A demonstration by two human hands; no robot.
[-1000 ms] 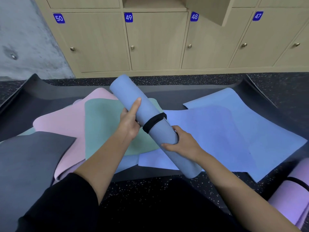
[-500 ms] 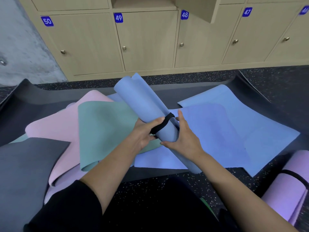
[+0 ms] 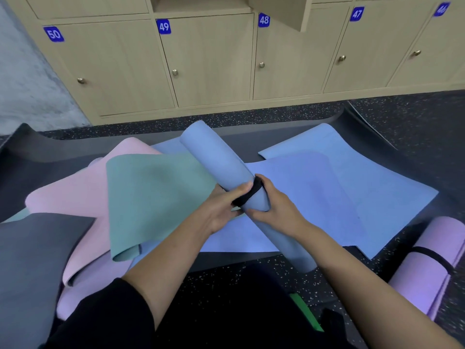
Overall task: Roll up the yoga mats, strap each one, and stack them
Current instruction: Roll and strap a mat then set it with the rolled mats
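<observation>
Mat (image 3: 214, 157), rolled, grasped by left hand (image 3: 221, 212) and right hand (image 3: 276, 210) at its strap (image 3: 247, 196); best cinched snug while squeezing the roll.

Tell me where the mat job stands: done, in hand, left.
Done: one purple roll lies strapped at the lower right. In hand: the left hand and right hand grip the blue roll at the black strap wrapped round it. Left: the green mat, pink mat, grey mat and flat blue mats lie unrolled, and nothing is stacked yet.
</observation>
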